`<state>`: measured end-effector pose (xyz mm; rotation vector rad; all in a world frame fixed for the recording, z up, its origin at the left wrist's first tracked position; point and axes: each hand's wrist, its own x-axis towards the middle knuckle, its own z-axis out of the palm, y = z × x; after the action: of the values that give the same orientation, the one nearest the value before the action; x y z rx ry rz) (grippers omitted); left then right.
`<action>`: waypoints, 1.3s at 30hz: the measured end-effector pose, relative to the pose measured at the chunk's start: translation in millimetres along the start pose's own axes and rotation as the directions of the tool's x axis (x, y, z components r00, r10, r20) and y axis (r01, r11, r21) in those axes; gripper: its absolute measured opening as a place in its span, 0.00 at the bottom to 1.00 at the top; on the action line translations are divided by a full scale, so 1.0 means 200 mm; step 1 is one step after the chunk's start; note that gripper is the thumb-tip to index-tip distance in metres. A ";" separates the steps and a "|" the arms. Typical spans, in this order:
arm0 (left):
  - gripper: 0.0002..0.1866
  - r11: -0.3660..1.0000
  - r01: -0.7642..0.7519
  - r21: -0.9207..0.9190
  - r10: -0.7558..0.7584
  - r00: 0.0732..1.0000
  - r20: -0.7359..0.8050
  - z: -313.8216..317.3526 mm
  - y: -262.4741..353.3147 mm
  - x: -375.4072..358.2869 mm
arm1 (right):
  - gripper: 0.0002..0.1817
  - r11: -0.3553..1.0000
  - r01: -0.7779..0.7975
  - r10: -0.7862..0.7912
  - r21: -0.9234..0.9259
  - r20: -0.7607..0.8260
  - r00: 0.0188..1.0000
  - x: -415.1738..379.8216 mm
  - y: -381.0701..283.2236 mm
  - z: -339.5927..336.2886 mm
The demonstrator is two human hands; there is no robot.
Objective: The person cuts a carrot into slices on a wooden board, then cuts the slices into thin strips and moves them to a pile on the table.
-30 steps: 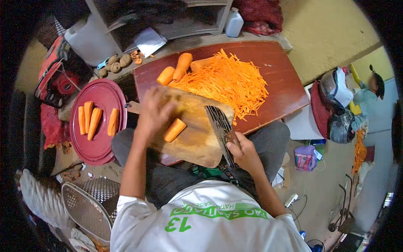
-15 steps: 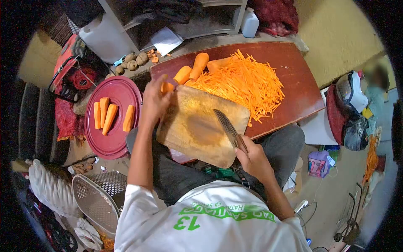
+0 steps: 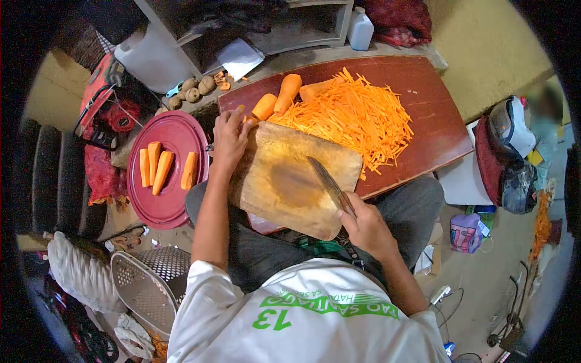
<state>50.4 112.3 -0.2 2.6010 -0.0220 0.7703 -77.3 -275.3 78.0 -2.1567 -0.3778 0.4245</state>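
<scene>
**Left hand [image 3: 230, 138] forward, right hand [image 3: 367, 228] around a knife**

The hands are apart. The left lies back up at the board's far left corner; its grip cannot be told. The right holds the single dark-bladed knife [image 3: 327, 181] slanting over one worn wooden cutting board [image 3: 275, 206]. Four peeled orange carrots [image 3: 162, 173] lie on a round red lid [image 3: 172, 128]; three thicker carrots [image 3: 287, 95] adjoin one shredded carrot mound [image 3: 357, 124] on the reddish-brown desk [image 3: 433, 115].
</scene>
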 end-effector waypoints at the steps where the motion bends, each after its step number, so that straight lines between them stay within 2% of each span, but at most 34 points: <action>1: 0.23 0.999 -0.043 0.015 0.043 0.998 -0.052 0.02 0.00 0.01 | 0.23 1.000 -0.001 0.001 0.001 -0.001 1.000 0.00 -0.01 0.00; 4: 0.24 0.985 0.019 -0.174 -0.037 0.994 -0.100 0.04 0.01 0.02 | 0.23 1.000 0.002 -0.002 -0.002 0.005 1.000 0.00 -0.02 0.00; 7: 0.26 0.899 0.245 -0.364 -0.266 0.964 -0.008 0.01 0.01 0.00 | 0.22 1.000 0.002 -0.002 -0.015 0.017 1.000 -0.02 -0.04 0.01; 10: 0.27 0.916 0.312 -0.251 -0.318 0.948 0.019 -0.07 -0.02 -0.01 | 0.22 1.000 0.003 -0.003 -0.018 0.029 1.000 -0.02 -0.05 0.04; 14: 0.26 0.920 0.299 -0.254 -0.294 0.954 0.060 -0.03 -0.13 -0.07 | 0.22 1.000 0.005 -0.005 -0.025 0.008 1.000 -0.02 -0.05 0.05; 18: 0.25 0.980 0.180 -0.087 -0.162 0.970 0.181 -0.02 -0.08 -0.02 | 0.22 0.998 -0.043 0.045 -0.041 0.042 0.998 -0.01 -0.07 0.03; 21: 0.23 0.989 0.144 -0.012 -0.138 0.968 0.209 0.03 -0.10 0.01 | 0.22 0.998 -0.021 0.024 -0.052 0.053 0.998 -0.02 -0.06 0.04; 22: 0.25 0.996 0.092 0.012 -0.093 0.987 0.132 0.03 -0.09 0.00 | 0.21 0.999 -0.001 0.002 -0.043 0.032 0.999 -0.02 -0.06 0.05; 25: 0.27 0.996 0.051 0.067 -0.059 0.990 0.128 0.03 -0.08 0.00 | 0.19 0.999 0.024 -0.024 -0.026 0.003 1.000 -0.02 -0.06 0.06; 31: 0.30 0.996 0.077 0.034 -0.082 0.984 0.159 0.01 -0.06 -0.01 | 0.19 0.999 0.003 -0.001 -0.051 0.028 1.000 -0.02 -0.07 0.05; 34: 0.31 0.999 0.042 0.009 -0.043 0.996 0.081 0.04 -0.09 -0.03 | 0.19 0.999 0.030 -0.030 -0.018 0.004 1.000 -0.03 -0.06 0.08; 36: 0.30 0.995 0.093 -0.024 -0.092 0.994 0.067 0.06 -0.11 -0.04 | 0.19 0.996 0.085 -0.084 0.024 -0.030 0.996 -0.03 -0.02 0.10; 39: 0.27 0.981 0.104 -0.164 -0.100 0.995 0.030 -0.02 -0.03 -0.04 | 0.19 1.000 -0.006 0.005 0.028 0.016 1.000 -0.03 -0.08 0.05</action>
<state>42.3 118.1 -4.4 2.4332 0.0392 0.6737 -89.8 -261.5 86.6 -2.1284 -0.3724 0.4477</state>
